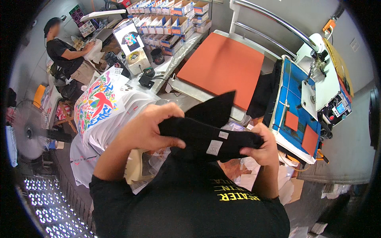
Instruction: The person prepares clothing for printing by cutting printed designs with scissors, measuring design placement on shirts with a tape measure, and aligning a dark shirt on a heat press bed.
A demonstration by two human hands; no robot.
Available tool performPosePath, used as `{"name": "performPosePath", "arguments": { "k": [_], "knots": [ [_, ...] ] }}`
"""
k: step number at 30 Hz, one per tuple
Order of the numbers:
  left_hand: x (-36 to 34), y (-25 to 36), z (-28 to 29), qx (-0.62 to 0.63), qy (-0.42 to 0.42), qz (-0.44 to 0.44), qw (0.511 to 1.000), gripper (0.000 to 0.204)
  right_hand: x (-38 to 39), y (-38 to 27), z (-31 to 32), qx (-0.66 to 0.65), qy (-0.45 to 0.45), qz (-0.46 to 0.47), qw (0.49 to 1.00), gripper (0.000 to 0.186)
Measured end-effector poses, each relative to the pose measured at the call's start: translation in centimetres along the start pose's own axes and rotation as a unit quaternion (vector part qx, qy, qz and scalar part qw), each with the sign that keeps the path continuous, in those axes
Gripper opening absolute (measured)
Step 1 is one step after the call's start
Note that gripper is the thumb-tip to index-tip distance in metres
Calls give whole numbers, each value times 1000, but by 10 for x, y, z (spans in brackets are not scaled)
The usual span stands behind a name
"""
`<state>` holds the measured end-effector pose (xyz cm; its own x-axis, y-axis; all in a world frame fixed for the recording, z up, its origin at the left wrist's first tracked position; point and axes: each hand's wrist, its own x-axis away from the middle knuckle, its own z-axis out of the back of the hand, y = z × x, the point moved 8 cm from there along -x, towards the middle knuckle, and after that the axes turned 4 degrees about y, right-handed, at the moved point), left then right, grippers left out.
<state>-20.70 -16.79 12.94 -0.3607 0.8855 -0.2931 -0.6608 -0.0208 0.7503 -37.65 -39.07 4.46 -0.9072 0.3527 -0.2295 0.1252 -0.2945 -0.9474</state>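
A black fabric piece (pixel 198 137) is stretched between my two hands, close in front of my chest. It looks folded, with a pointed flap standing up behind its top edge and two small white labels on the side toward me. My left hand (pixel 156 125) pinches its left end, thumb in front and fingers behind. At the other end, my right hand (pixel 264 144) grips the corner the same way. Beyond the fabric lies the flat orange-red pad (pixel 222 65) of a heat press; neither hand touches it.
Right of the pad stands the press machine (pixel 317 91) with a blue-covered platen (pixel 295 91). Colourful printed sheets (pixel 103 101) are stacked at left, near a fan (pixel 29 131). Boxes (pixel 162 23) line the back table. Another person (pixel 65 53) sits working at the far left.
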Motion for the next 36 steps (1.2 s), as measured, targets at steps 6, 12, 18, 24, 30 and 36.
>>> {"name": "performPosePath", "arguments": {
  "k": [6,12,18,24,30,36],
  "knots": [
    [-9,-45,36,-166,37,29,985,25,21,32,50,165,92,-55,980,28],
    [-57,-79,62,-215,87,-48,972,23,20,58,89,326,276,-43,903,19],
    [-116,-205,84,30,-51,129,990,16,-1,61,98,335,356,-29,872,14],
    [-188,-257,94,-95,-196,69,974,14,-38,85,98,163,381,-94,905,20],
    [-221,-293,121,347,-254,164,888,11,-60,25,114,197,433,-41,878,19],
    [-368,-287,179,26,71,27,997,31,-195,-36,219,496,486,-111,711,30]
  ]
}}
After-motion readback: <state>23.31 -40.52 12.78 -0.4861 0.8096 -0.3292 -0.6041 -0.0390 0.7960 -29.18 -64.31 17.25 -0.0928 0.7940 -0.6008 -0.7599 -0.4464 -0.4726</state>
